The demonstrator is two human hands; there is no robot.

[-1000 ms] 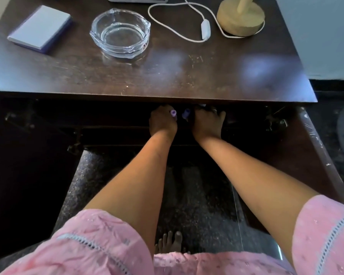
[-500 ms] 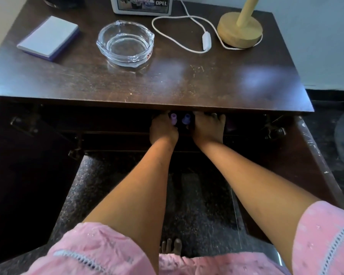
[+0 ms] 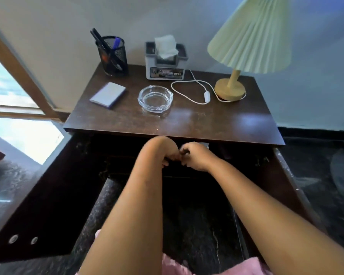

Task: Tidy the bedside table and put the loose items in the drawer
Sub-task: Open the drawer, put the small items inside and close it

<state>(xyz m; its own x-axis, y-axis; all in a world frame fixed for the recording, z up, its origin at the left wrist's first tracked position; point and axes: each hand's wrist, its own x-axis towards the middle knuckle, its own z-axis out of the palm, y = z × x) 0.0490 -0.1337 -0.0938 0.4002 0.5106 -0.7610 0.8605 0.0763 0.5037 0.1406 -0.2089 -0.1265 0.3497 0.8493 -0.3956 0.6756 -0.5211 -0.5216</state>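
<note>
A: Step in hand?

B: Looks like drawer work. Both hands sit just under the front edge of the bedside table (image 3: 216, 124), in the dark cavity where the drawer (image 3: 187, 171) should be. The drawer itself is too dark to read as open or closed.

A: Fingers, left one first.

B: Left hand (image 3: 163, 149) is bent at the wrist, fingers curled down and inward. Right hand (image 3: 195, 156) is loosely fisted, fingers tucked. The knuckles of the two nearly touch. Can't tell what either one pinches, if anything; it's blurred and shadowed.

A: Next move?

B: My guess: get a firm hold on the drawer front and slide it, then fetch the loose things off the top. It needs both hands clear of the table's edge.

A: Containers, left to right.

B: Mesh pen cup (image 3: 112, 56) at the back left, holding several pens, one with a blue cap. The purple-edged notepad (image 3: 108, 94) lies flat in front of it. The glass ashtray (image 3: 155, 98) near the middle is empty. The tissue box (image 3: 165, 64) behind it has a tissue sticking up. At the right, the lamp (image 3: 246, 42) with its white cord (image 3: 193, 90) looping toward the ashtray.

A: What's in the drawer?

B: Not visible.
</note>
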